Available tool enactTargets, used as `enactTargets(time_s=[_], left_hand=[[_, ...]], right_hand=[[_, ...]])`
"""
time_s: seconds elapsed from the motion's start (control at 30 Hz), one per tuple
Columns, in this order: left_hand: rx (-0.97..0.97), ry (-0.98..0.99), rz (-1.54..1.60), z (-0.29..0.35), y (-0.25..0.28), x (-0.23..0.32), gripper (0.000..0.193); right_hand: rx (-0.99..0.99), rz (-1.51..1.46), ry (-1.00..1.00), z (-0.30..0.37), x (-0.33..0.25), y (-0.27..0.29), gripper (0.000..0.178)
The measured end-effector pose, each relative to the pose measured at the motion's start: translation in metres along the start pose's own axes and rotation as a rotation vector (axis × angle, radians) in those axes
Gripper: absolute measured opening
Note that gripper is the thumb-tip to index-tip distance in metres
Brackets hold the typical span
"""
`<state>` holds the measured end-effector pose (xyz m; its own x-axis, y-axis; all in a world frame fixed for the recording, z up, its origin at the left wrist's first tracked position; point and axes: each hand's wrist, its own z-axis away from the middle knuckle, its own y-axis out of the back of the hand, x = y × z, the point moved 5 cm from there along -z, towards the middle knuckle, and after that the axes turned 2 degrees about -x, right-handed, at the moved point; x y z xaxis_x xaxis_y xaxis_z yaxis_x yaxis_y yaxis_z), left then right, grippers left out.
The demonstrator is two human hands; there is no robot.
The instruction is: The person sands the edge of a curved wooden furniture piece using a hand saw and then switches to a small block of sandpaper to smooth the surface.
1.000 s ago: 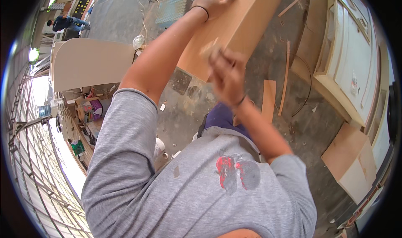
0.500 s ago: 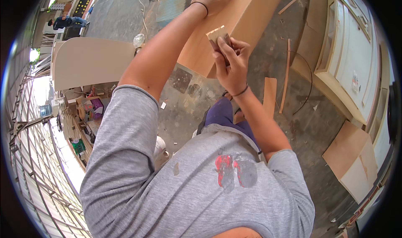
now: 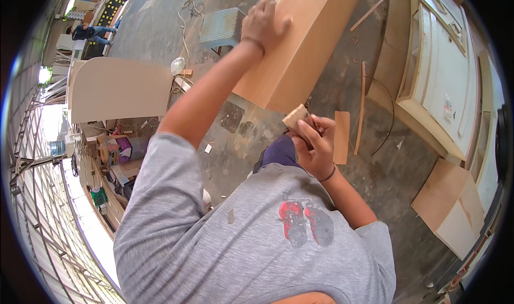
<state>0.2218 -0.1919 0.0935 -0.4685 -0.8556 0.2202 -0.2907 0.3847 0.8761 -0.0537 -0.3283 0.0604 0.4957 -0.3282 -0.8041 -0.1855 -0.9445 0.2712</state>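
Observation:
A long box-shaped wooden panel piece (image 3: 313,42) with a smooth light-brown face stretches away in front of me. My left hand (image 3: 263,28) lies on its left side near the far end, fingers extended and thumb apart, slightly blurred. Close to my body, my right hand (image 3: 319,149) grips a small block (image 3: 296,119) with a pale tan face and darker brown sides, which looks like a sanding block. The block is below the near end of the wooden piece and apart from it. My fingers cover part of the block.
A blue-grey mesh-topped stool (image 3: 221,27) stands beyond my left arm, with a cable near it. At left is a curved pale panel (image 3: 120,90). Wood strips (image 3: 341,138) lie on the floor at right, before a white cabinet piece (image 3: 441,84). Another person (image 3: 88,32) is far left.
My right hand has drawn back toward my body with the block, away from the wooden piece. My left hand has shifted slightly nearer and left, still on the wood.

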Motion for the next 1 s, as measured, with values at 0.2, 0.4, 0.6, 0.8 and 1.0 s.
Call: enactTargets(time_s=[0.2,0.4,0.6,0.8,1.0], left_hand=[[-0.091,-0.077,0.047,0.137,0.069,0.051,0.039],[-0.022,-0.027,0.114,0.177,0.074,0.058,0.026],[0.101,-0.126,0.136,0.187,0.067,0.05,0.014],[0.086,-0.037,0.314,0.189,0.067,0.034,0.012],[0.049,-0.13,0.256,0.186,0.076,0.046,0.009]], right_hand=[[0.072,0.071,-0.269,0.034,0.02,0.036,0.038],[0.115,0.091,-0.254,0.03,0.021,0.05,0.038],[0.116,0.064,-0.213,0.022,0.013,0.047,0.037],[0.136,0.03,-0.228,0.032,0.02,0.05,0.038],[0.148,0.093,-0.227,0.031,0.018,0.061,0.038]])
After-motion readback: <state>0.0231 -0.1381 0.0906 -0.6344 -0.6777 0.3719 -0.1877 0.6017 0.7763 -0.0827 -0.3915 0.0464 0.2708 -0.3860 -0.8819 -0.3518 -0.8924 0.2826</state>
